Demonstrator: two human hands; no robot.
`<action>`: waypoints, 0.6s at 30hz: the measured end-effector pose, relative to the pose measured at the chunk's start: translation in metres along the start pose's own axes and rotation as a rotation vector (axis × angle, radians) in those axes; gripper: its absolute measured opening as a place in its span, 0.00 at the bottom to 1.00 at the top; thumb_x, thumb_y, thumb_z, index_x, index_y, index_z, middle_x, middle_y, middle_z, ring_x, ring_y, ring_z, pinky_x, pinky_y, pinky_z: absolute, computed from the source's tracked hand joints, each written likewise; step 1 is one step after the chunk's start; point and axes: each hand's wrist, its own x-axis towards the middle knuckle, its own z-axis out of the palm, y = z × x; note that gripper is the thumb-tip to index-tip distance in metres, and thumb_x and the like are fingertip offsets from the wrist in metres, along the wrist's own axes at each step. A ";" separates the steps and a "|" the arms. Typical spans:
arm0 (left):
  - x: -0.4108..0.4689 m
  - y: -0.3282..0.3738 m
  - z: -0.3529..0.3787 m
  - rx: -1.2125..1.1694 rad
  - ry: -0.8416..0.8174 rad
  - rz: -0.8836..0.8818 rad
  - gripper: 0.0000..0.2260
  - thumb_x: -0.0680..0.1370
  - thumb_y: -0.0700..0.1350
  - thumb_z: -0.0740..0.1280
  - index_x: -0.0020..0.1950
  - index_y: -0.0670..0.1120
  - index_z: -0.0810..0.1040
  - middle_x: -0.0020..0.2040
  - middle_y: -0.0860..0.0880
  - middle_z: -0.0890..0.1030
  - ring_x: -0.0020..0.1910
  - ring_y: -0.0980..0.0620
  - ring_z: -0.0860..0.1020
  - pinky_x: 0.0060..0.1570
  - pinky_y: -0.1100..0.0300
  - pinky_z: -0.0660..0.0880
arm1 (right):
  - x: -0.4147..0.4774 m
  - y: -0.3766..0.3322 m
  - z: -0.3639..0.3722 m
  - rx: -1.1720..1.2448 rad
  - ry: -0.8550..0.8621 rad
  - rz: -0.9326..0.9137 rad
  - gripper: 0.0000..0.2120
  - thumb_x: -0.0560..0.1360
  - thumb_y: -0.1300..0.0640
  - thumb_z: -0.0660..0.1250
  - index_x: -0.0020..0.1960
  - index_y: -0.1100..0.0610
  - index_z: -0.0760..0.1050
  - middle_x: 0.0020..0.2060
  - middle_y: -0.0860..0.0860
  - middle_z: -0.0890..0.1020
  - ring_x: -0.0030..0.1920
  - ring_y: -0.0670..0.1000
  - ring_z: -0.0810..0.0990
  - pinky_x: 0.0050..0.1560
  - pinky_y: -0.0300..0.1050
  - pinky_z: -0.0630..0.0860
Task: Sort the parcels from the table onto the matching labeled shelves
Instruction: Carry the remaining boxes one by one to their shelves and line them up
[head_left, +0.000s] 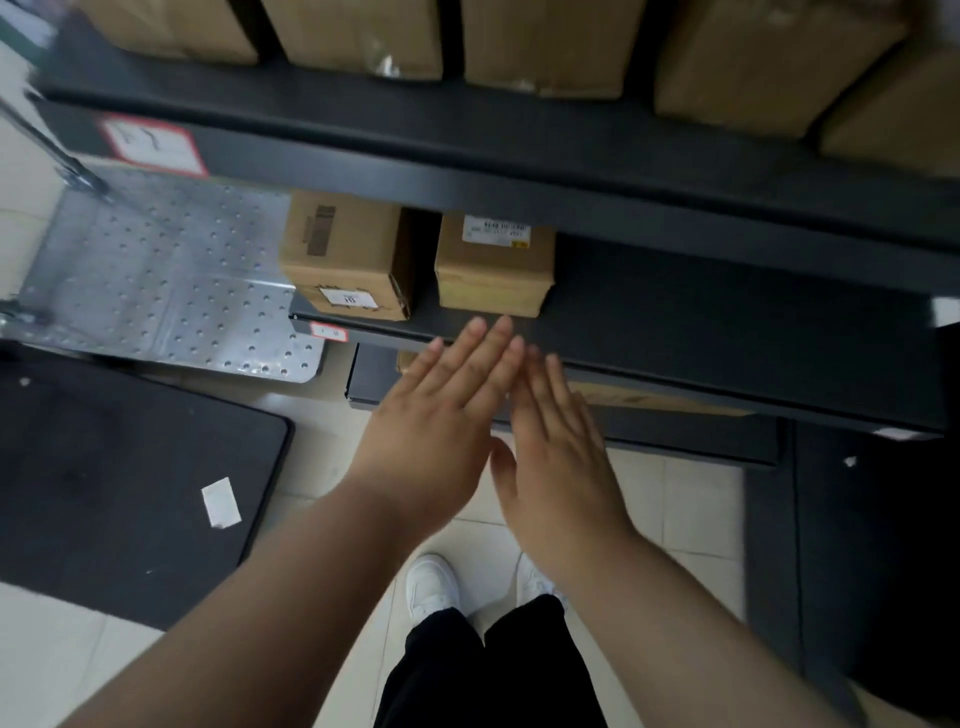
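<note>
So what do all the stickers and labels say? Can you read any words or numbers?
Nothing reads clearly.
Red-bordered label on the upper shelf edge: handwritten mark, blurred.
Small red label on the lower shelf edge: too small.
White sticker on the left box: too blurred.
White label on the right box: printed lines, unreadable.
White slip on the black surface: looks blank.

Tan cardboard is standing out against dark grey shelving (675, 317).
The left parcel (343, 254) and right parcel (493, 270) are showing brown faces with white stickers; a red-edged white label (150, 145), dotted silver plate (166, 270) and white shoes (431, 582) are contrasting.
</note>
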 end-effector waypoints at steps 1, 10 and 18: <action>-0.005 0.003 -0.016 0.007 0.026 0.006 0.29 0.75 0.47 0.52 0.76 0.43 0.54 0.76 0.46 0.54 0.76 0.48 0.55 0.73 0.52 0.51 | -0.013 -0.008 -0.010 0.032 0.026 0.007 0.31 0.81 0.46 0.49 0.70 0.47 0.28 0.72 0.42 0.32 0.72 0.42 0.27 0.70 0.41 0.31; -0.040 0.037 -0.179 0.045 0.241 0.070 0.25 0.78 0.42 0.58 0.75 0.41 0.61 0.75 0.43 0.63 0.74 0.45 0.60 0.72 0.50 0.55 | -0.112 -0.065 -0.106 0.011 0.337 0.059 0.34 0.73 0.39 0.36 0.75 0.54 0.38 0.73 0.44 0.38 0.73 0.42 0.34 0.72 0.41 0.38; -0.063 0.104 -0.230 0.036 0.207 0.198 0.25 0.79 0.50 0.51 0.76 0.45 0.56 0.76 0.44 0.60 0.76 0.45 0.57 0.73 0.47 0.56 | -0.208 -0.064 -0.148 -0.005 0.462 0.193 0.33 0.76 0.38 0.39 0.77 0.51 0.41 0.73 0.42 0.38 0.73 0.40 0.32 0.74 0.43 0.37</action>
